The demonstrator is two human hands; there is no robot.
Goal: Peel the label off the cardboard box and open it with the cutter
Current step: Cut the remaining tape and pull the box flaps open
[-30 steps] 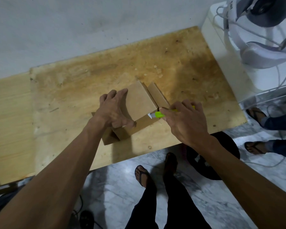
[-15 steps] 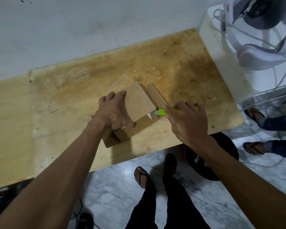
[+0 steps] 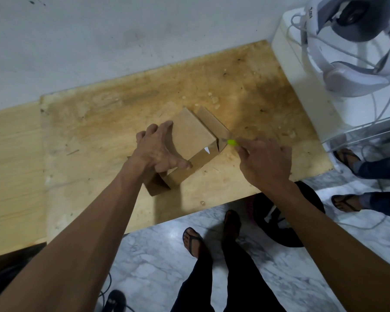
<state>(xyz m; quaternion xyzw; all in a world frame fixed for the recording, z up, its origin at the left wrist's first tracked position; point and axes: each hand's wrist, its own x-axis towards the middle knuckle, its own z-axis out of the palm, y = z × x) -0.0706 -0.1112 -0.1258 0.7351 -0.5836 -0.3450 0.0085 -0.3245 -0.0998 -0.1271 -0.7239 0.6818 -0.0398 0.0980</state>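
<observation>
A worn plywood board (image 3: 113, 122), stained darker brown toward its far side, lies against a plain pale grey wall (image 3: 122, 37) that bears a few dark smudges, and a lighter wooden surface (image 3: 11, 167) adjoins it on the left. At the right stands a white cabinet (image 3: 302, 86) carrying a white and grey headset (image 3: 351, 41) with trailing white cables, with a clear plastic edge just below it. The floor (image 3: 153, 262) is grey-veined white marble, where a black bag (image 3: 277, 224) sits beneath the board's near edge.
</observation>
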